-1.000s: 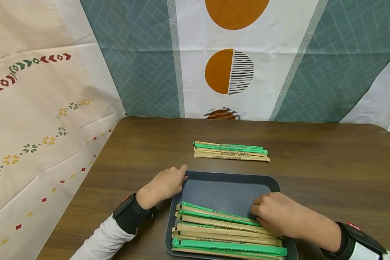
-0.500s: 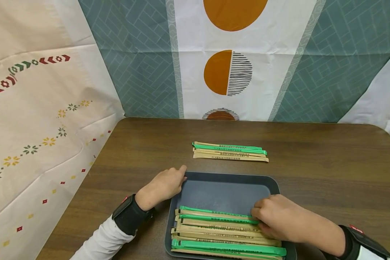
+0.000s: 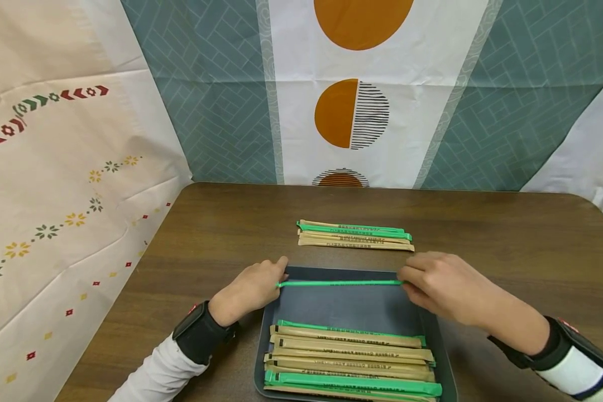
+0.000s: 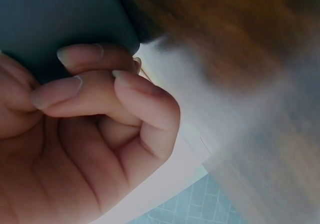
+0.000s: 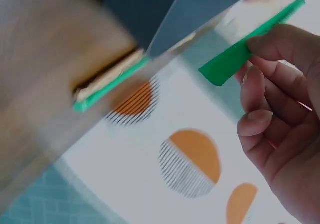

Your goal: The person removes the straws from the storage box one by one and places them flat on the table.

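Observation:
My right hand (image 3: 449, 287) pinches the right end of a long, slim green paper packet (image 3: 339, 283), held level over the far part of a dark grey tray (image 3: 341, 306). In the right wrist view, thumb and fingers grip this green packet (image 5: 220, 71) near its wide end. My left hand (image 3: 251, 287) holds the tray's far left corner. Its curled fingers (image 4: 95, 93) lie against the tray edge in the left wrist view. Several beige and green packets (image 3: 352, 357) lie side by side in the near half of the tray.
Beyond the tray, a small row of beige and green packets (image 3: 355, 239) lies on the brown wooden table (image 3: 522, 240). A patterned cloth (image 3: 221, 111) hangs behind the table, and a light printed cloth (image 3: 80, 268) hangs along the left side.
My right hand has picked up a green packet from the group in the tray and moved it away from me, toward the far rim. The left hand stays at the tray corner.

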The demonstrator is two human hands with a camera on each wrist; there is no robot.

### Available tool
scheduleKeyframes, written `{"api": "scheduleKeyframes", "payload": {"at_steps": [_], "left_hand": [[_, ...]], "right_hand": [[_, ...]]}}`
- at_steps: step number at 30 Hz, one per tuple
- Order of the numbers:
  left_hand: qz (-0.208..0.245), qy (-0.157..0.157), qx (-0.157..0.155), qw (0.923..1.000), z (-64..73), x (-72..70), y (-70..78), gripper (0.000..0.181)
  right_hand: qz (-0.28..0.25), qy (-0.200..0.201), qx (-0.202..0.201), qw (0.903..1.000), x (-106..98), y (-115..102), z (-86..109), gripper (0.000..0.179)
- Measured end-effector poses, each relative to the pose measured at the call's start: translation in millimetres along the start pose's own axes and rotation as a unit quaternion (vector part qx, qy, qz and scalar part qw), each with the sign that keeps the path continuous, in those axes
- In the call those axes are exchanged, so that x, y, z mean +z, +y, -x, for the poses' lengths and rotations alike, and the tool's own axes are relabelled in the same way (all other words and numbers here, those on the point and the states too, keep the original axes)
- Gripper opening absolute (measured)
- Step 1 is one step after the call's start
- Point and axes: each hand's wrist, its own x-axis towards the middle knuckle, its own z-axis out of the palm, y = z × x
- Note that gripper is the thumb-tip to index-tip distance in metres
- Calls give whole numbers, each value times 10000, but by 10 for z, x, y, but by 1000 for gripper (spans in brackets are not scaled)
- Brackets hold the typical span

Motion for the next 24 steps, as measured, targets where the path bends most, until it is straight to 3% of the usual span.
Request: {"api": "scheduleKeyframes", "payload": {"at_steps": [2,4,14,24], "left_hand": [[3,27,2,10000,5,7,-5,8],[5,57,33,10000,11,17,-12,9],[57,86,29,9999,1,10,-34,10],[76,61,28,9999,-12,11,-17,10]], "right_hand": [[153,59,155,9997,17,114,-28,10],[217,22,290,9993,52,222,-55,26],[338,-581,1097,9917,456,776,-140,20],[277,-745,1319,9881,645,931,-189,23]]}}
